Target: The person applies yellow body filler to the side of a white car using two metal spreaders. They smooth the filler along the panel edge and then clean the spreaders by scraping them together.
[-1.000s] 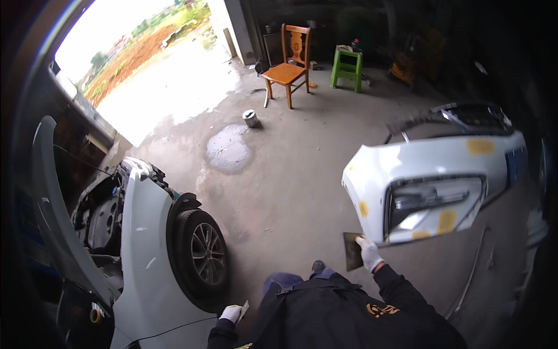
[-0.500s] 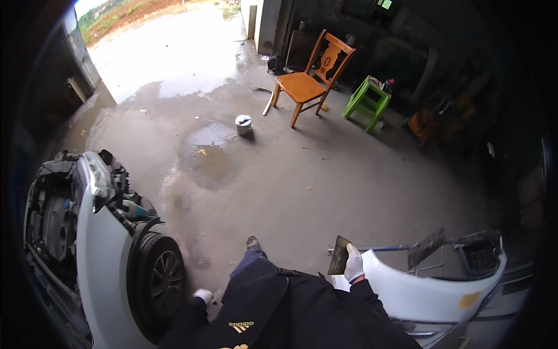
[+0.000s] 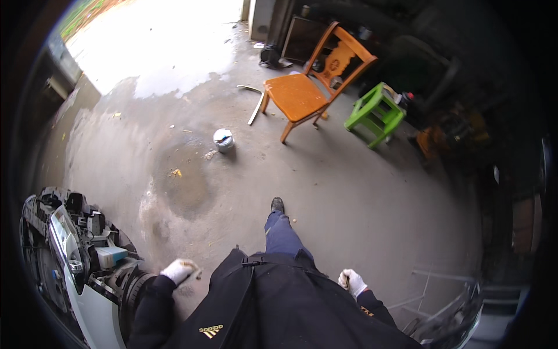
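Hands (image 3: 178,271) hang apart, a thin dark piece (image 3: 348,281) inside the right one (image 3: 356,284).

We held both arms (image 3: 154,308) low, one ea. side of our torso (image 3: 273,308). L hand (image 3: 179,271), gloved, was curled, out to L; R hand (image 3: 352,282), also gloved, was fist-like, approx. level w/ it. One leg (image 3: 286,234) was fwd, foot (image 3: 278,205) ahead.

The head view looks from the wearer's own head, a wide fisheye tipped steeply down and forward: the black jacket (image 3: 264,296) looms nearest along the lower edge, left hand (image 3: 179,271) and right hand (image 3: 352,282) flanking it close by, the wooden chair (image 3: 296,96) and bright outdoor ground (image 3: 168,46) farther ahead.
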`<state>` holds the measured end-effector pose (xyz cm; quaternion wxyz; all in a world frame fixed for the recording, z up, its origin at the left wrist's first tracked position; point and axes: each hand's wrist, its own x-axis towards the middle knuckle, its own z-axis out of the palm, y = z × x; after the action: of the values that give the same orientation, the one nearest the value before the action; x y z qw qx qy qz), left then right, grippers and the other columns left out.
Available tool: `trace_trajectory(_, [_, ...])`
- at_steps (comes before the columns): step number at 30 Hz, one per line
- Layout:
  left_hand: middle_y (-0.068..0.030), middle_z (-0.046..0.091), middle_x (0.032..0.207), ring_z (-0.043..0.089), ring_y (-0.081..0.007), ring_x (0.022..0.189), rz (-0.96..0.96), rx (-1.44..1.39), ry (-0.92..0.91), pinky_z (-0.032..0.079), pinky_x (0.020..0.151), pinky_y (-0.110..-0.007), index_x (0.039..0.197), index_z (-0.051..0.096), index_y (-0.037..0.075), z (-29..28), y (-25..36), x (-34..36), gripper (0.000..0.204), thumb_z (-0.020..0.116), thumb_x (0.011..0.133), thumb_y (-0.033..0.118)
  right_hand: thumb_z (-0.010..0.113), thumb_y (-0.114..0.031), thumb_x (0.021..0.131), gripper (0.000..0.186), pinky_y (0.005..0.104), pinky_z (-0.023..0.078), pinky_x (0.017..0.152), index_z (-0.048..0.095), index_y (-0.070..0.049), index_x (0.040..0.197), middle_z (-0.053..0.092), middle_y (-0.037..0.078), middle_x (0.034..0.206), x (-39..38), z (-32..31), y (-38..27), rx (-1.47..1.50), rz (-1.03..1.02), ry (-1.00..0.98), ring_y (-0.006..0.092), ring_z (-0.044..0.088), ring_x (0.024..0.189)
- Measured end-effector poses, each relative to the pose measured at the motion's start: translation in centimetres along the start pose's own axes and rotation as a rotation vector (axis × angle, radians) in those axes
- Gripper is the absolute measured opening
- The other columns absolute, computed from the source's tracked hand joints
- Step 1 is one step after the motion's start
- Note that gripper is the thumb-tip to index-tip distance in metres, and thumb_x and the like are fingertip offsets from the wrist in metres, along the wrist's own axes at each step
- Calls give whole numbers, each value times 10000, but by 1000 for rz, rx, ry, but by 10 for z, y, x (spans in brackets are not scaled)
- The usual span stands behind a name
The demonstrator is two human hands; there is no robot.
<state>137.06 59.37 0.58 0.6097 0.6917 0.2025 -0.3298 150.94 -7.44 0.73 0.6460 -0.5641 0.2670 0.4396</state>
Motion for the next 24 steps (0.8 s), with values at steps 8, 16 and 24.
trace_trajectory(8, [-102,772,1020,728,-190,877,-465,-922,205,537,864,-278,1077,786,40,146,59,20,313,545,1044,237,521,-157,962,217,317,480,656,643,1,1045,641,87,882,74,-45,-253,-652,247,-75,187,574,707])
trace_trajectory(16, [-106,770,1021,725,-195,886,-439,-869,367,533,871,-286,1073,785,41,94,149,178,335,541,1042,269,535,-154,983,242,321,464,772,586,-5,1167,611,78,1034,187,37,-508,-917,394,-64,179,559,861])
trace_trajectory(24, [-109,769,1023,722,-200,895,-325,-835,570,529,877,-293,1069,784,42,-53,234,355,359,537,1041,301,548,-151,1005,317,325,448,889,528,-10,1289,582,69,1186,321,180,-700,-1174,478,-116,170,545,1015])
